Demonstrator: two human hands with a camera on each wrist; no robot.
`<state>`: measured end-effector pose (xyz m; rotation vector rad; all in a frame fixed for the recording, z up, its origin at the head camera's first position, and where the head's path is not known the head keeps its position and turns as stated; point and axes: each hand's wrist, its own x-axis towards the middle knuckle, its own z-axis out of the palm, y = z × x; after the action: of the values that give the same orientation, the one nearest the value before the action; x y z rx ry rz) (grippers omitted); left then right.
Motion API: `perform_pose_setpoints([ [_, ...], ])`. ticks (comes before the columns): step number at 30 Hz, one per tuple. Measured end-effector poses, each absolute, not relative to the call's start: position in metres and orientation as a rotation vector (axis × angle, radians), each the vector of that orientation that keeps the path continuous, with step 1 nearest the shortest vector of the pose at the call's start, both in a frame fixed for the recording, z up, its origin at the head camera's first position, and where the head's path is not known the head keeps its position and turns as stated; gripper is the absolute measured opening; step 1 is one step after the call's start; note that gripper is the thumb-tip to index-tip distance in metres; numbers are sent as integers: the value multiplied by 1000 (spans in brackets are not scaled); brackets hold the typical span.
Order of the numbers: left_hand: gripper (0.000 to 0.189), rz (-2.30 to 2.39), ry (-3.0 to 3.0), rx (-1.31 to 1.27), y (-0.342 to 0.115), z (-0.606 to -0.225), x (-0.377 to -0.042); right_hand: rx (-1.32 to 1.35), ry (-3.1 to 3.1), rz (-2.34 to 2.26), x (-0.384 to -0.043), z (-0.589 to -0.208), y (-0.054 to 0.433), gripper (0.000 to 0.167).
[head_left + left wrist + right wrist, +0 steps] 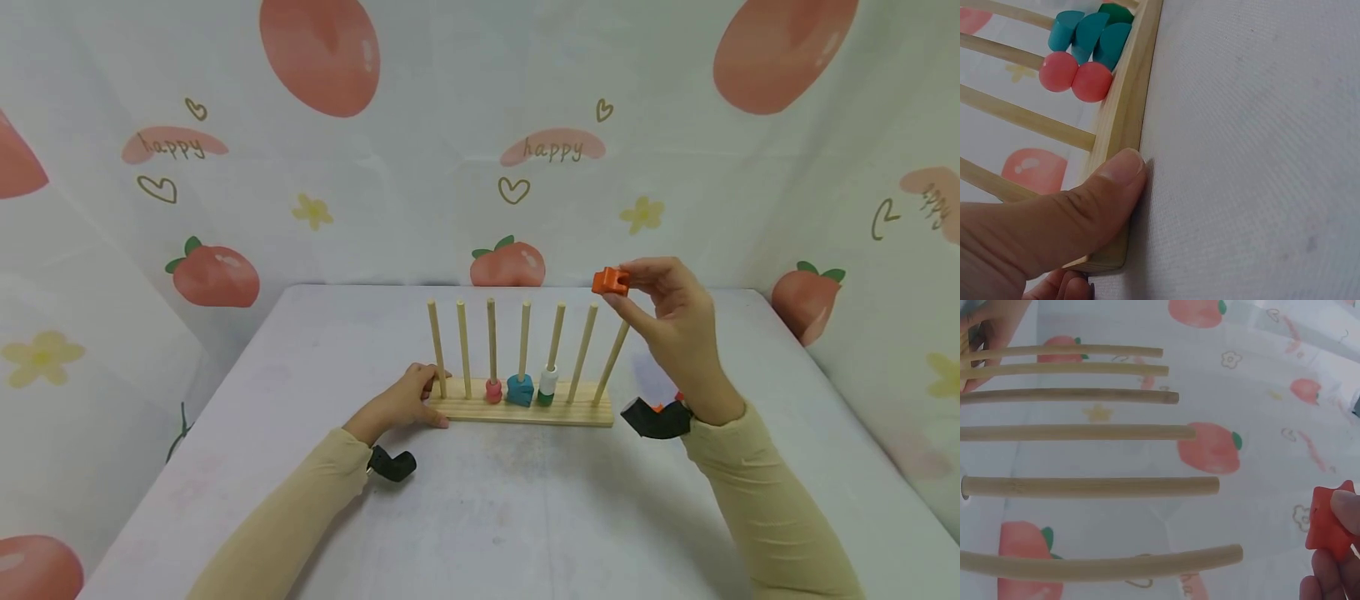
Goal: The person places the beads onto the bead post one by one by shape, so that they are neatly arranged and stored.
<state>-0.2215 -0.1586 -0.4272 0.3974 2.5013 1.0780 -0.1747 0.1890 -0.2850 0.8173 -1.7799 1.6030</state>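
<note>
A wooden base (525,416) with several upright pegs stands on the table. My left hand (401,400) grips its left end, the thumb (1100,197) lying along the front edge and fingers behind. High over the right end, my right hand (682,325) pinches an orange star-shaped bead (611,281) between thumb and fingertips. It is close above the top of the rightmost peg (611,367). Pink round beads (1091,81) sit on the third peg from the left. The middle peg carries teal beads (520,390), and the one right of it a white bead (549,379) over a green bead (546,399).
Small red and orange pieces (658,408) lie on the table (495,517) behind the right wrist, partly hidden by it. A black strap-like camera mount (656,418) juts from the right wrist, another (392,464) from the left. A printed cloth (420,183) hangs behind the table.
</note>
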Motion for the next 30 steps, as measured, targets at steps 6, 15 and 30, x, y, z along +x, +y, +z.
perform_pose_setpoints([
  [6, 73, 1083, 2497, 396, -158, -426, -220, 786, -1863, 1516, -176, -290, 190, 34],
  [15, 73, 1082, 2500, 391, -158, -427, -220, 738, -1954, 1406, -182, -298, 187, 41],
  [30, 72, 1076, 2509, 399, -158, -428, -221, 620, -2066, 1425, -192, -313, 190, 39],
])
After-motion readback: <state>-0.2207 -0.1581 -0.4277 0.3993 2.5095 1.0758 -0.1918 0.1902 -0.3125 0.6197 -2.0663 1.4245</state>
